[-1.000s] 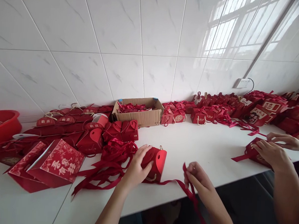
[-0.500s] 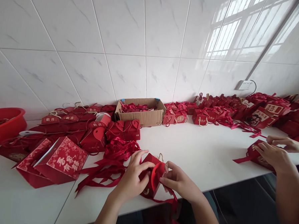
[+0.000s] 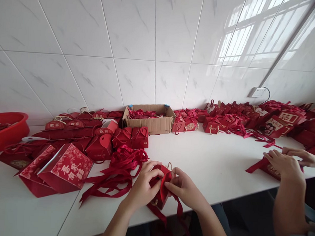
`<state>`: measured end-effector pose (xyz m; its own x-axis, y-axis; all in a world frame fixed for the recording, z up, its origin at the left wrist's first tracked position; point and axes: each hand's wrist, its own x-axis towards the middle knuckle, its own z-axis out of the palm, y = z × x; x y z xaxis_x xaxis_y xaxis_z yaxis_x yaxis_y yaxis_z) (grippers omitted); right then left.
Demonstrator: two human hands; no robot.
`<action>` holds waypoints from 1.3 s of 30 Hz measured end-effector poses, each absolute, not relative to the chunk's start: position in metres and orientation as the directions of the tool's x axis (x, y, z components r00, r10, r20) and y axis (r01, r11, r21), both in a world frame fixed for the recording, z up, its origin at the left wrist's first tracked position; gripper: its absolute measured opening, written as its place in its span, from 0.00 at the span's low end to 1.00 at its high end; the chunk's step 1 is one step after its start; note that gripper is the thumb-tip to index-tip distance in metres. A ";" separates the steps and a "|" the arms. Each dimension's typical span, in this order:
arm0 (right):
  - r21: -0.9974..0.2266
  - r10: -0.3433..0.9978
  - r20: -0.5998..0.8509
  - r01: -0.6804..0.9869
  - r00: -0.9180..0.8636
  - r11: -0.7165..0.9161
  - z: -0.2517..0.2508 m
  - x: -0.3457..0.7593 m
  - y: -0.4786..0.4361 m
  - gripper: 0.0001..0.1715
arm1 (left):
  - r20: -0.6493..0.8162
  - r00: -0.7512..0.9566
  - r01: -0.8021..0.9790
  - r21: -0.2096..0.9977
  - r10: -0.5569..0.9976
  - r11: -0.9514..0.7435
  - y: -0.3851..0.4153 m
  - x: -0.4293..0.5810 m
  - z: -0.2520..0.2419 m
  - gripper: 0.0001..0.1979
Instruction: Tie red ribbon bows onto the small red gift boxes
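In front of me, near the table's front edge, stands a small red gift box [image 3: 164, 202] with a twisted beige cord handle [image 3: 170, 164]. My left hand [image 3: 145, 183] is closed round its left side, the fingers reaching over the top. My right hand [image 3: 185, 189] pinches at the rounded red flap [image 3: 164, 188] on the box top; its fingertips are partly hidden. A dark red ribbon [image 3: 179, 208] hangs from the box below my right hand and over the table edge. To the left lies a heap of loose red ribbons [image 3: 123, 158].
Red gift boxes [image 3: 74, 166] crowd the left, beside a red basin [image 3: 8, 135]. A cardboard box [image 3: 148, 125] with red ribbons stands at the wall. More tied boxes [image 3: 190, 124] line the back right. At right, another person's hands [image 3: 285, 165] work on a red box.
My right hand has moved slightly left, and the flap is pressed closer to the box. The hanging ribbon has shifted. The other person's hands have moved a little.
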<state>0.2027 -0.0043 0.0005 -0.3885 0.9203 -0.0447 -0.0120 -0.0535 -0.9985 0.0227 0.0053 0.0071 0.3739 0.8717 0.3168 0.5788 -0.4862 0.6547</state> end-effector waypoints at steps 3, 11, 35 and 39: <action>-0.998 0.904 -0.051 -0.022 -0.424 -0.066 0.002 0.204 -0.006 0.14 | 0.304 0.381 0.557 0.678 0.873 -0.479 0.007 0.022 0.007 0.09; -0.986 0.886 -0.063 -0.107 -0.459 -0.125 0.010 0.206 -0.002 0.14 | 0.300 0.404 0.528 0.695 0.864 -0.488 0.008 0.020 0.006 0.13; -0.932 0.917 0.243 0.185 -0.317 0.311 0.040 0.211 0.005 0.12 | 0.634 0.220 0.504 0.577 0.742 -0.643 0.016 0.022 0.042 0.07; -0.931 0.932 0.349 0.077 -0.094 0.356 0.067 0.219 -0.019 0.09 | 0.479 0.224 0.554 0.654 0.849 -0.515 0.009 0.011 0.035 0.08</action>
